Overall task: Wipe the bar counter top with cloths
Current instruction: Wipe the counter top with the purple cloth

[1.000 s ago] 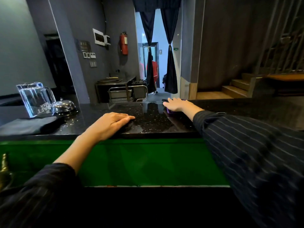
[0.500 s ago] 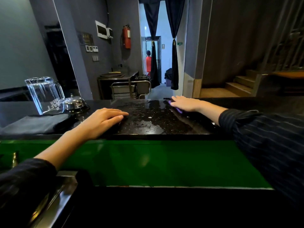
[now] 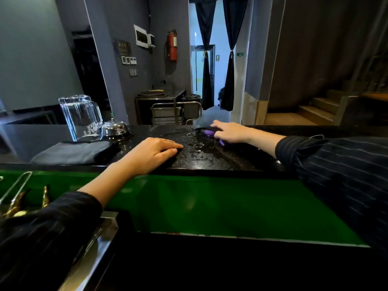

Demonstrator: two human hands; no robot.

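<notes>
Mid-frame, the right hand (image 3: pixel 231 132) presses flat, fingers spread, on a purple cloth (image 3: pixel 210 133) on the wet desk (image 3: pixel 199 152). The left hand (image 3: pixel 151 154) lies flat, fingers together. A wide sweep left could knock the glass jug (image 3: pixel 80 117).

The left hand (image 3: pixel 152 155) is laid palm down at frame centre, fingers extended rightward; the right hand (image 3: pixel 230 132) is pressed flat, upper right of centre, forearm bared

My black bar counter (image 3: pixel 210 162) carries a beer mug (image 3: pixel 80 117) and bell (image 3: pixel 114 128) at ten o'clock, a folded dark cloth (image 3: pixel 71 153), and water droplets (image 3: pixel 197 143) centrally.
</notes>
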